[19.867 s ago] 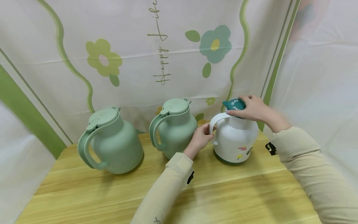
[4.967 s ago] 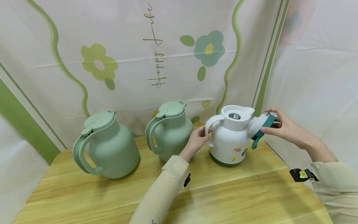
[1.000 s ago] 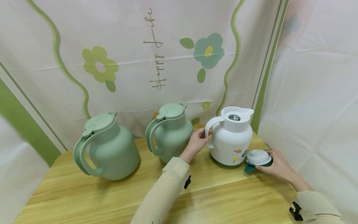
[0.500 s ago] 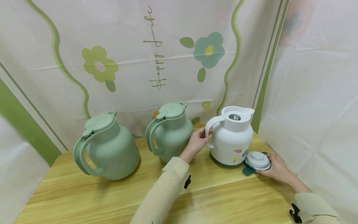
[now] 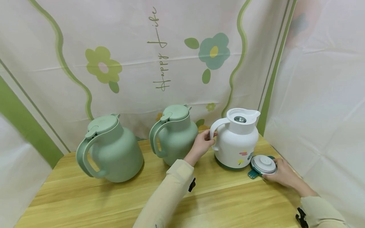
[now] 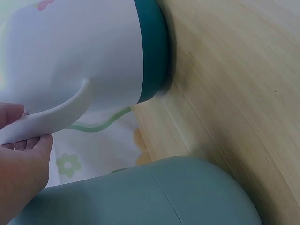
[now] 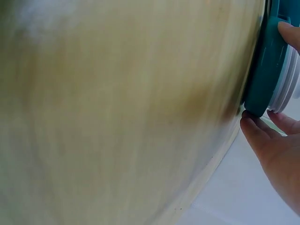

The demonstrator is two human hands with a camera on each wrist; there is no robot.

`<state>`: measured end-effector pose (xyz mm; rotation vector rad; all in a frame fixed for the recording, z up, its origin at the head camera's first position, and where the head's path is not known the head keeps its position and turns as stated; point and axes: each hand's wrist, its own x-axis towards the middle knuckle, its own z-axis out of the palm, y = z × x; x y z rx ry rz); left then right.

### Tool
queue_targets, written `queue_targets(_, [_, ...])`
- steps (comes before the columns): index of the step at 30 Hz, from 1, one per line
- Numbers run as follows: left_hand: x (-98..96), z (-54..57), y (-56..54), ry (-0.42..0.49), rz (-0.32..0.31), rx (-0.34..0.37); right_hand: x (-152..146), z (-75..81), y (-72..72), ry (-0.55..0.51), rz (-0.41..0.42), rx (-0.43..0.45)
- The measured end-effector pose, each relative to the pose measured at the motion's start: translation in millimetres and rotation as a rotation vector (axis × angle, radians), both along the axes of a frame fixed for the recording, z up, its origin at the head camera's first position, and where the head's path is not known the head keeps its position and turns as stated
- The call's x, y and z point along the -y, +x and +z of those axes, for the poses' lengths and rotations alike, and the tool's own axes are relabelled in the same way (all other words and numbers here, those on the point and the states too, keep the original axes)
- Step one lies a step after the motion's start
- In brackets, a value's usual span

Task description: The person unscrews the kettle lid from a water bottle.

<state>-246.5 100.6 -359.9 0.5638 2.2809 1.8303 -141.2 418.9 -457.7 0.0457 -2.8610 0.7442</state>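
A white thermos jug (image 5: 236, 142) with a dark green base stands on the table at the right, its mouth uncovered and a metal opening showing. My left hand (image 5: 201, 144) grips its handle (image 5: 218, 125); in the left wrist view the fingers and thumb wrap the white handle (image 6: 61, 115). To the right of the jug, the lid (image 5: 263, 164) lies upside down on the wood, white threaded plug upward and green tab toward the front. My right hand (image 5: 280, 172) holds the lid's edge between thumb and fingers, as the right wrist view shows on its green rim (image 7: 265, 70).
Two pale green thermos jugs with lids on stand to the left: one in the middle (image 5: 178, 136), close to my left hand, and a larger one (image 5: 114, 152) farther left. A flower-printed curtain (image 5: 128, 31) hangs behind the wooden table (image 5: 216, 202), with white sheeting (image 5: 322, 104) at the right.
Earlier the lid sat on the white jug; it was lifted off to the right and turned over. Over the last second it has settled flat on the table. The left hand kept its grip.
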Motion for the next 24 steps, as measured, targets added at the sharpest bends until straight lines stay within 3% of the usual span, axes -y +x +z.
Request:
queue_targets(16, [3.0, 3.6, 3.5, -0.029, 0.006, -0.002, 2, 4.4, -2.7, -0.025, 0.068, 0.029])
queue_targets(20, [4.7, 5.6, 5.6, -0.022, 0.011, 0.013, 4, 16.4, -3.9, -0.054, 0.031, 0.075])
queue_targets(24, [8.9, 8.6, 9.2, -0.015, 0.030, 0.034, 9, 39.3, -3.3, -0.123, -0.065, 0.130])
